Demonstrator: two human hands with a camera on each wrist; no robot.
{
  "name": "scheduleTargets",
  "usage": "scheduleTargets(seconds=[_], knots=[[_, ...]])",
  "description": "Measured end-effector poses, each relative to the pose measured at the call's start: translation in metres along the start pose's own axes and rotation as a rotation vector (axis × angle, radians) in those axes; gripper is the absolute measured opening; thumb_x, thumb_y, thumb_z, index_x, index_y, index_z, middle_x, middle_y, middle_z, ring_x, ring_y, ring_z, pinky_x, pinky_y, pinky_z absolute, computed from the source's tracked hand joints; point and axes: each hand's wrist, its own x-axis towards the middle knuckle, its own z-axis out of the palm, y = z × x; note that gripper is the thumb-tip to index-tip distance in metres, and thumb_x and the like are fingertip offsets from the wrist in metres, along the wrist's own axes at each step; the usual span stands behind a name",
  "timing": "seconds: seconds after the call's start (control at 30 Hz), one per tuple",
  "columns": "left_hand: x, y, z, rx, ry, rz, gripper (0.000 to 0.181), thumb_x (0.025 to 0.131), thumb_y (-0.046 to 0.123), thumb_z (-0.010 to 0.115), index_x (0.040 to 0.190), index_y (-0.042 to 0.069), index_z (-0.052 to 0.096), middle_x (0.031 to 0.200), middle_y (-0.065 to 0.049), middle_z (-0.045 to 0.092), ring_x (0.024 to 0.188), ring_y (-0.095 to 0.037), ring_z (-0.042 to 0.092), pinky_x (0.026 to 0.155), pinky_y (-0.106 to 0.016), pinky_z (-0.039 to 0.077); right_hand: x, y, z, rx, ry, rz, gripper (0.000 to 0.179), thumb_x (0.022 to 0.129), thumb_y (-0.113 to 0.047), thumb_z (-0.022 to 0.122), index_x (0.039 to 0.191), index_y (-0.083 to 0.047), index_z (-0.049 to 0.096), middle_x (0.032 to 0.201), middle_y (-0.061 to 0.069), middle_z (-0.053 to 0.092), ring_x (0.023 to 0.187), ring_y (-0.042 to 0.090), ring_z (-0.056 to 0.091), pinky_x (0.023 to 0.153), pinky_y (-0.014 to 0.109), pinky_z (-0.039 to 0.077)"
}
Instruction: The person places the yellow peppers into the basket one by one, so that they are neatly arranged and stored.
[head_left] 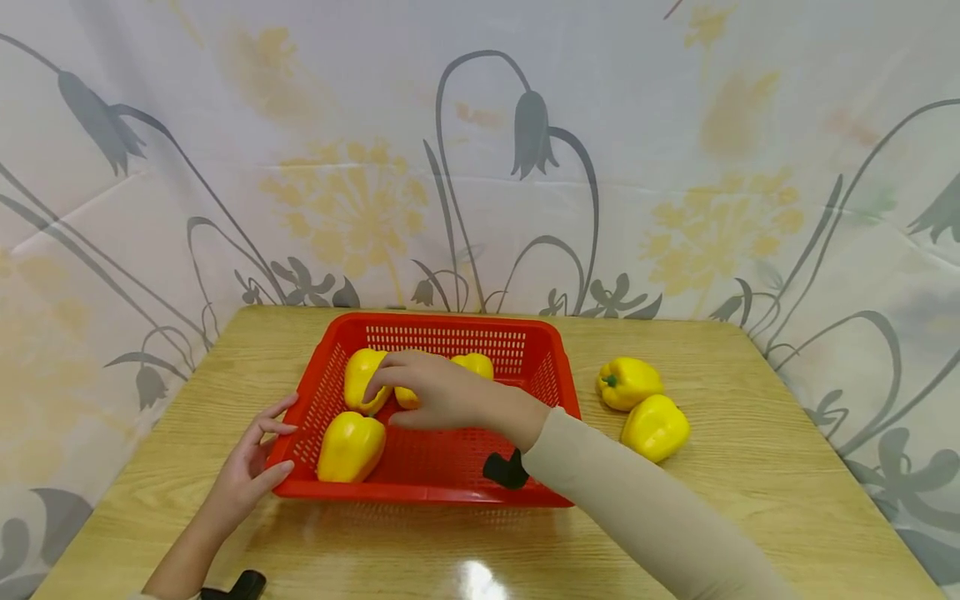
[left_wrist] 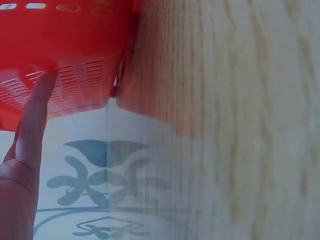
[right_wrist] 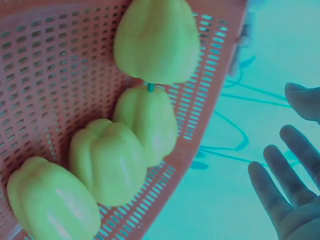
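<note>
A red plastic basket (head_left: 435, 493) with slotted walls holds several yellow bell peppers (head_left: 351, 447), grouped toward its left end. At that end my left hand (head_left: 243, 467) touches the rim with its fingers and thumb spread apart. One straight finger (left_wrist: 36, 112) presses the basket's outer wall in the left wrist view. My right hand (head_left: 438, 390) hovers over the basket with nothing in it, near the peppers and partly hiding those at the back. In the right wrist view its fingers (right_wrist: 280, 175) are spread, away from the peppers (right_wrist: 107, 162).
Two more yellow bell peppers, one (head_left: 630, 383) behind the other (head_left: 656, 428), lie on the wooden table (head_left: 750, 500) right of the basket. A flower-patterned cloth (head_left: 480, 208) hangs behind and along both sides of the table.
</note>
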Motion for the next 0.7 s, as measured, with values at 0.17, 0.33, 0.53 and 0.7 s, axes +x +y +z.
scheduleTargets(seconds=[0.17, 0.33, 0.53, 0.7], knots=[[-0.001, 0.001, -0.001, -0.002, 0.000, -0.026, 0.034, 0.078, -0.023, 0.044, 0.110, -0.012, 0.042, 0.145, -0.005, 0.031, 0.126, -0.010, 0.036, 0.089, -0.017, 0.042, -0.016, -0.003, -0.007, 0.011, 0.058, -0.034, 0.024, 0.081, -0.006, 0.070, 0.103, -0.012, 0.064, 0.105, -0.001, 0.057, 0.101, 0.013, 0.049, 0.091, 0.020, 0.037], [-0.001, 0.000, 0.000, 0.002, 0.004, -0.013, 0.035, 0.077, -0.025, 0.043, 0.110, -0.013, 0.042, 0.145, -0.006, 0.031, 0.126, -0.010, 0.036, 0.089, -0.017, 0.041, -0.036, -0.004, -0.011, -0.010, 0.080, -0.024, 0.022, 0.082, -0.007, 0.068, 0.103, -0.013, 0.064, 0.106, -0.002, 0.057, 0.100, 0.012, 0.049, 0.089, 0.019, 0.038], [-0.001, 0.001, 0.001, 0.007, 0.006, -0.006, 0.036, 0.076, -0.025, 0.044, 0.110, -0.012, 0.043, 0.144, -0.007, 0.032, 0.128, -0.011, 0.032, 0.093, -0.016, 0.037, -0.059, -0.004, -0.016, -0.047, 0.138, -0.023, 0.020, 0.080, -0.006, 0.070, 0.099, -0.011, 0.065, 0.103, -0.001, 0.058, 0.098, 0.014, 0.050, 0.088, 0.021, 0.040], [0.000, 0.003, 0.002, 0.010, 0.007, -0.020, 0.034, 0.077, -0.024, 0.044, 0.109, -0.013, 0.042, 0.144, -0.006, 0.032, 0.127, -0.010, 0.033, 0.092, -0.016, 0.038, -0.076, -0.003, -0.019, -0.057, 0.168, -0.023, 0.020, 0.079, -0.006, 0.071, 0.098, -0.010, 0.065, 0.105, 0.001, 0.058, 0.102, 0.016, 0.051, 0.090, 0.024, 0.041]])
